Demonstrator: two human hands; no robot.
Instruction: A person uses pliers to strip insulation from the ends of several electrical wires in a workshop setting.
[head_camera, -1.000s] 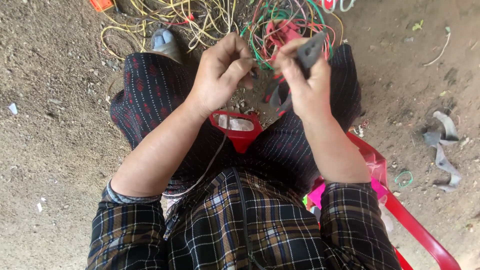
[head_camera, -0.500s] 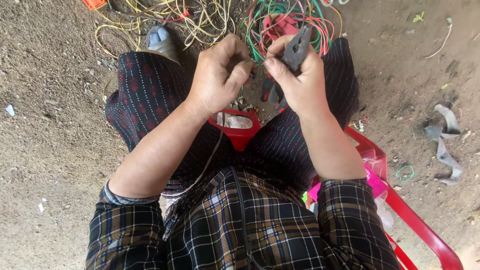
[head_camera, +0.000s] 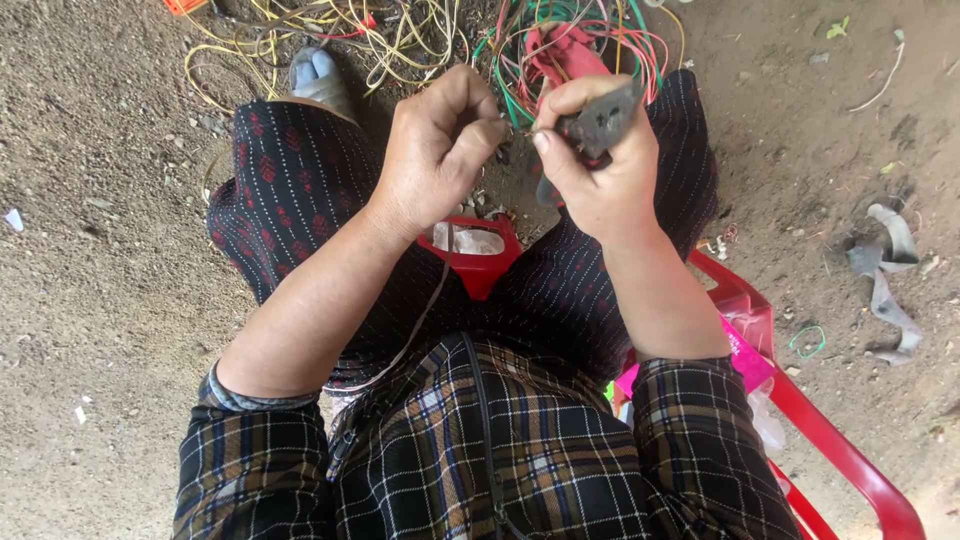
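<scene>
A: Packages or labels first?

B: No labels readable. A pink bag (head_camera: 745, 352) sits by the person's right hip, against the red plastic chair (head_camera: 850, 460) frame. A small red container (head_camera: 478, 262) rests on the lap between the knees, with something pale inside. An orange scrap (head_camera: 183, 5) lies at the top left edge. Grey strips (head_camera: 888, 275) lie on the dirt floor (head_camera: 90, 250) to the right, with a small green ring (head_camera: 808, 341) near them.

A: Hands?

B: The left hand (head_camera: 435, 150) is curled nearly closed, thumb and fingertips pinched together on something thin. Probably a wire end, too small to tell. The right hand (head_camera: 600, 165) is clenched around a dark grey tool (head_camera: 598, 122), which looks like pliers or cutters, with the head poking out past the knuckles toward the upper right.

A: Apart or touching?

B: Just beside each other, with the fingertips almost meeting above the knees. Can't tell if the tool touches what the left hand pinches.

A: What's around them?

B: A tangle of yellow wires (head_camera: 330, 30) lies on the floor beyond the left knee, and green and red wires (head_camera: 570, 45) beyond the right hand. A grey-blue shoe toe (head_camera: 318, 75) shows at the top, among the yellow wires. The person wears a dark patterned skirt and plaid sleeves.
</scene>
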